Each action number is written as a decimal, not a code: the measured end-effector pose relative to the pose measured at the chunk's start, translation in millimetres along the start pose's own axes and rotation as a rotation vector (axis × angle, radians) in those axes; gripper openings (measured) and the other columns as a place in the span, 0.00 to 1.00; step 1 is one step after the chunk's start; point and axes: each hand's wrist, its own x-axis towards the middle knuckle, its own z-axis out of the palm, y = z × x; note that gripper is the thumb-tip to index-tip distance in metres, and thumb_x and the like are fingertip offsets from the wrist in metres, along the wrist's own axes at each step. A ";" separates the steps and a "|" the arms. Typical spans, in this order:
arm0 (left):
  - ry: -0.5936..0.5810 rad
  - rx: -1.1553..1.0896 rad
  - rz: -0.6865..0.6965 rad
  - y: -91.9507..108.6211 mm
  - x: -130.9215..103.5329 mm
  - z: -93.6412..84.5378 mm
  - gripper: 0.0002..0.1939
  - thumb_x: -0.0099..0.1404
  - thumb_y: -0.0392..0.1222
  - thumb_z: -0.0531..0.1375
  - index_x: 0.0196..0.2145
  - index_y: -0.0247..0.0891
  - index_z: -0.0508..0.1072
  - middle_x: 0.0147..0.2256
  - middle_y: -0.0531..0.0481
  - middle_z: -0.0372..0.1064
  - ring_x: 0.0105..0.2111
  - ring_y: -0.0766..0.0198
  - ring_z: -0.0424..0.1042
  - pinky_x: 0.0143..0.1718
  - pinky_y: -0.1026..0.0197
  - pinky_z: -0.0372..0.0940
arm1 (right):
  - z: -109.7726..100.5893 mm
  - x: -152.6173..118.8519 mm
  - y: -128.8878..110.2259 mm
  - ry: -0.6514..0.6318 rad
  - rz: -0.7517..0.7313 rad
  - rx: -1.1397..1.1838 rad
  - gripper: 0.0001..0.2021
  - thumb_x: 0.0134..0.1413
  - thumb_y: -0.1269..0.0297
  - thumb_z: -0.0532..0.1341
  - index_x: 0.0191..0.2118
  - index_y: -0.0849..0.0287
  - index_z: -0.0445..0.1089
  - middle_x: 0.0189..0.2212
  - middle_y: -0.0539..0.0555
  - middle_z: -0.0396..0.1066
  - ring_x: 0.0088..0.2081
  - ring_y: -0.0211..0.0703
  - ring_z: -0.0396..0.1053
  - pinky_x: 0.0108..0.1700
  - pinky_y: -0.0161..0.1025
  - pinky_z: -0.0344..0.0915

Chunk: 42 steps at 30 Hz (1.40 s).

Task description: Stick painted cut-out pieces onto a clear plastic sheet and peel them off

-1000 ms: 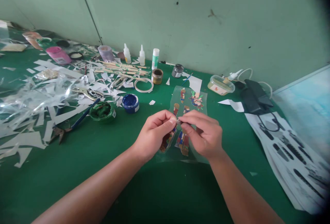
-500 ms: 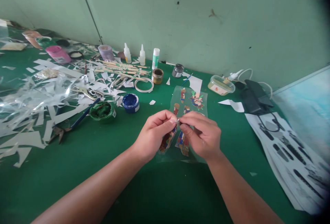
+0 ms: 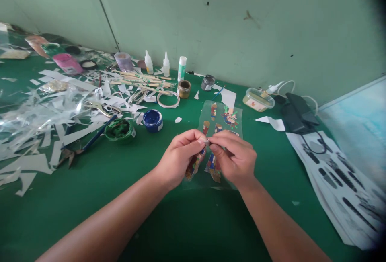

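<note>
My left hand and my right hand meet over a clear plastic sheet. Both are closed in a pinch on a small shiny piece between the fingertips, too small to name. Just below my left fingers is a painted cutout in red, blue and brown; whether it hangs from them or rests on the sheet I cannot tell. Beside my right thumb lies another painted cutout. Further up the sheet sits a figure cutout with green parts. My hands partly hide the middle of the sheet.
Left of my hands stand a blue paint jar and a green paint jar, with pliers nearby. Paper scraps cover the table's left side. Behind are glue bottles; at right, a plastic tub and printed sheets.
My right hand has shifted very slightly left. The cutout under my left fingers has moved a little down and left. Both hands keep their pinch.
</note>
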 end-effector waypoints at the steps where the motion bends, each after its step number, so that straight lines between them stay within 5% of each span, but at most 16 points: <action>1: -0.007 -0.019 -0.013 0.1 0.5 -0.2 0.09 0.62 0.43 0.62 0.29 0.37 0.68 0.19 0.56 0.59 0.20 0.69 0.59 0.22 0.66 0.53 | 0.8 -0.3 0.0 0.001 0.000 0.003 0.10 0.58 0.74 0.64 0.43 0.55 0.78 0.35 0.53 0.78 0.36 0.43 0.75 0.39 0.43 0.72; 6: -0.044 -0.057 -0.041 -1.2 1.8 -1.5 0.08 0.61 0.42 0.62 0.28 0.37 0.67 0.19 0.56 0.59 0.20 0.70 0.59 0.22 0.66 0.52 | -0.8 -0.1 4.2 0.011 0.019 -0.034 0.08 0.58 0.72 0.64 0.41 0.54 0.78 0.35 0.52 0.78 0.37 0.43 0.75 0.40 0.43 0.73; 12: -0.053 0.031 0.036 1.5 0.4 -1.8 0.12 0.67 0.44 0.60 0.28 0.37 0.66 0.20 0.56 0.59 0.20 0.71 0.59 0.21 0.68 0.54 | -14.6 3.6 10.0 0.191 0.180 -0.090 0.06 0.59 0.68 0.64 0.39 0.54 0.78 0.36 0.53 0.78 0.35 0.42 0.75 0.35 0.39 0.72; 20: 0.061 0.202 0.093 7.7 -1.9 0.6 0.13 0.65 0.47 0.62 0.29 0.36 0.68 0.21 0.56 0.64 0.17 0.72 0.62 0.17 0.69 0.55 | -6.2 4.3 -8.6 -0.041 0.443 0.272 0.09 0.62 0.61 0.62 0.44 0.55 0.76 0.41 0.55 0.76 0.40 0.42 0.74 0.41 0.41 0.72; 26: 0.072 0.252 0.055 5.7 -3.8 2.9 0.15 0.64 0.49 0.62 0.28 0.36 0.68 0.19 0.55 0.64 0.16 0.71 0.63 0.17 0.69 0.53 | -11.6 8.3 -17.2 -0.118 0.586 0.332 0.08 0.59 0.60 0.65 0.42 0.54 0.77 0.31 0.50 0.75 0.29 0.37 0.69 0.30 0.35 0.67; 42: 0.093 0.411 0.112 0.6 -4.4 6.4 0.15 0.66 0.51 0.60 0.30 0.36 0.67 0.20 0.56 0.64 0.14 0.73 0.60 0.14 0.70 0.53 | -16.3 17.5 -26.2 -0.211 0.345 -0.034 0.07 0.60 0.67 0.60 0.30 0.56 0.71 0.24 0.45 0.70 0.25 0.33 0.65 0.29 0.33 0.61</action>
